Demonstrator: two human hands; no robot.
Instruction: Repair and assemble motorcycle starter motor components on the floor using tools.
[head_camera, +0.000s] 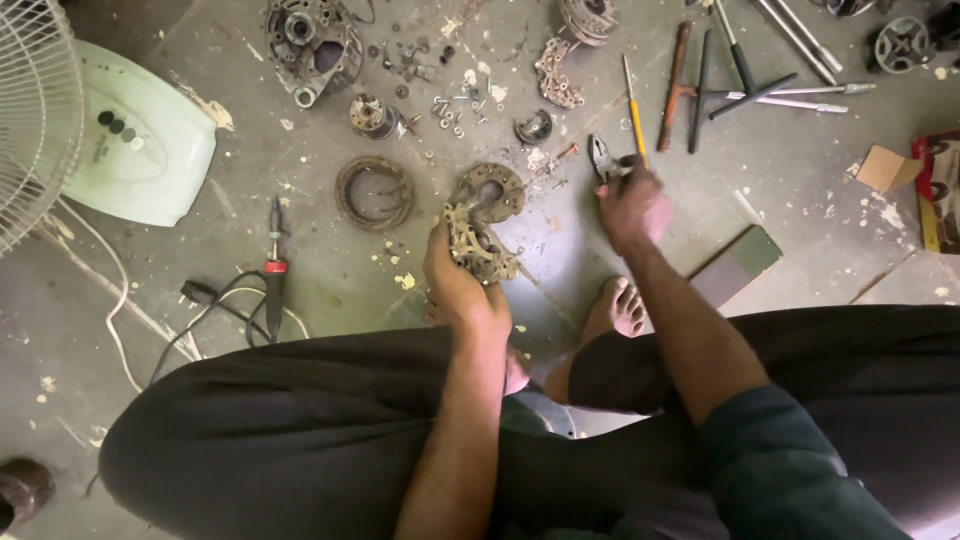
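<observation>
Rusty horseshoe-shaped metal plate (483, 225) with finned, toothed edges and a round hole near its top, held upright just above the dusty floor, its lower end gripped, small dark pliers (603, 160) lying on the floor just right of it, handles grasped

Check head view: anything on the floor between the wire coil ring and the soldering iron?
Head view: nothing lies between the wire coil ring and the soldering iron; just bare, stained concrete floor with small specks.

Red printed carton (938, 190) at right edge — small brown box (886, 168) beside it.
</observation>
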